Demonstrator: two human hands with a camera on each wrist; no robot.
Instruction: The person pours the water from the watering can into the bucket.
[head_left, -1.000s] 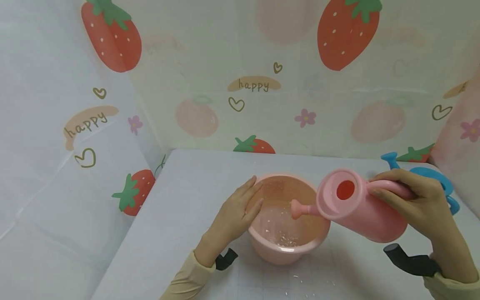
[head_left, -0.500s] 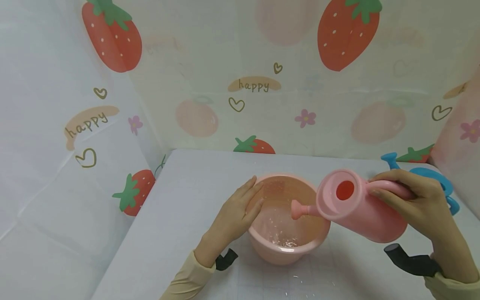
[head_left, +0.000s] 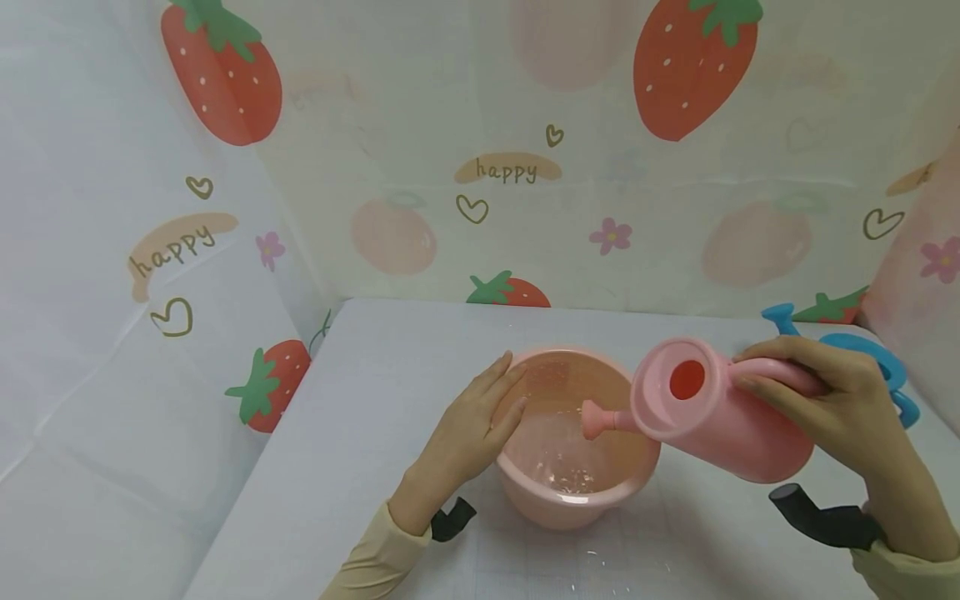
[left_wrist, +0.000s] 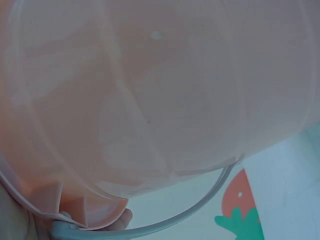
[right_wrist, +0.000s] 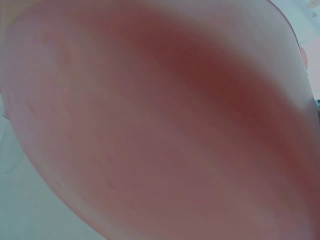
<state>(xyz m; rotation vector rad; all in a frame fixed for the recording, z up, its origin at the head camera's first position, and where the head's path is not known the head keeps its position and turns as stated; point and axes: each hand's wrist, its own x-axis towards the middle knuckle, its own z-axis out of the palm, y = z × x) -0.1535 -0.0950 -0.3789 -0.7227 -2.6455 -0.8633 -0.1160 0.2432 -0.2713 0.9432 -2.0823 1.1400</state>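
Note:
My right hand (head_left: 840,400) grips the handle of a pink watering can (head_left: 742,425), tilted to the left. Its spout reaches over the opening of a peach-pink bucket (head_left: 555,510), and splashes show in the water at the bottom (head_left: 570,479). On the bucket's left rim rests my left hand (head_left: 468,425), fingers fairly straight and thumb over the inside. The left wrist view shows the bucket's wall (left_wrist: 165,100) and its grey carrying handle (left_wrist: 185,215) hanging down. Blurred pink of the watering can (right_wrist: 150,135) fills the right wrist view.
A blue watering can (head_left: 870,350) stands behind my right hand, partly hidden by it. Water drops (head_left: 600,575) lie on the white table (head_left: 360,400) in front of the bucket. Sheets with printed strawberries (head_left: 697,71) surround the table at the back and sides.
The pink watering can and my right hand have shifted very slightly to the left. The splashes in the bucket change shape. My left hand stays in place on the rim.

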